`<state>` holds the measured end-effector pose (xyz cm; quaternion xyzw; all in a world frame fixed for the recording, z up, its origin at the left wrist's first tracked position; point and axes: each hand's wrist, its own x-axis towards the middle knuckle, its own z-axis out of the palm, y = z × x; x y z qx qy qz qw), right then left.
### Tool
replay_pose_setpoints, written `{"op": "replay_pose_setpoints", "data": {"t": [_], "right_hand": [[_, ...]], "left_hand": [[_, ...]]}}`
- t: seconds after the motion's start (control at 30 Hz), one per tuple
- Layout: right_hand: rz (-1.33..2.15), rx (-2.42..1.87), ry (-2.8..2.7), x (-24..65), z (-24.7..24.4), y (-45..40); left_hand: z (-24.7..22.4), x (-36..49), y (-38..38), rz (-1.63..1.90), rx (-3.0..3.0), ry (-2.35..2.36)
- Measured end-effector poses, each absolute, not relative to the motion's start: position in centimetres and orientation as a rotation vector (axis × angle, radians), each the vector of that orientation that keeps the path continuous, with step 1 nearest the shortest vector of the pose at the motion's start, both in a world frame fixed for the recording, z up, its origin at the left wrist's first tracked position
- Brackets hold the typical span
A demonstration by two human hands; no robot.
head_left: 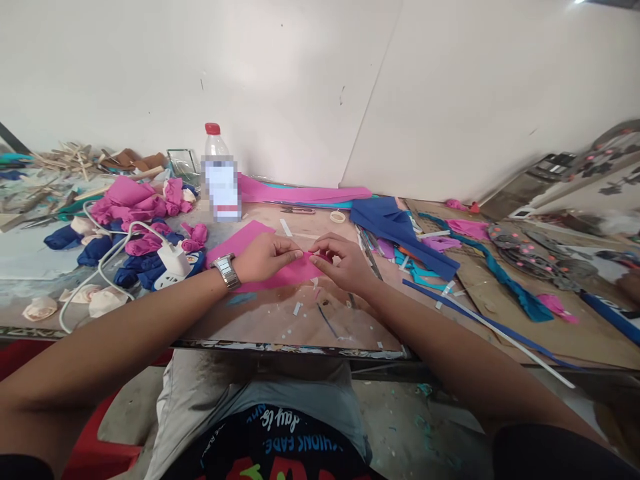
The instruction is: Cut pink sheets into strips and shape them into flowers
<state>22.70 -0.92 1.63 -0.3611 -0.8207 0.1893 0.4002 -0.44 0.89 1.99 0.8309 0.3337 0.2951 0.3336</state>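
- At the middle of the counter (265,327), with a bottle (215,143) toward 11 o'clock, we find the pink cloth (293,275), partly spread flat.
- Left hand (263,257): grip closed to a pinch, thumb against forefinger, apparently on the cloth's edge; right hand (344,261), at 3 o'clock to it: a similar narrow pinch on that edge.
- We judge the cloth light, soft and limp, hardly slippery, not fragile but easily creased.
- We would take it by the edge, between thumb and forefinger, pinches close together.
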Motion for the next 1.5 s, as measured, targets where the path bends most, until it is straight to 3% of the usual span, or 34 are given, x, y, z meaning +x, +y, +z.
{"op": "replay_pose_setpoints", "data": {"t": [0.67,1.5], "right_hand": [[0.442,-1.022,-2.058,22.29,1.11,-1.49],[0.287,-0.834,-2.133,22.4,1.56,-1.81]], "left_hand": [[1.45,0.0,0.63,0.723,2.154,0.879],[1.76,0.19,0.55,0.767,1.895,0.761]]}}
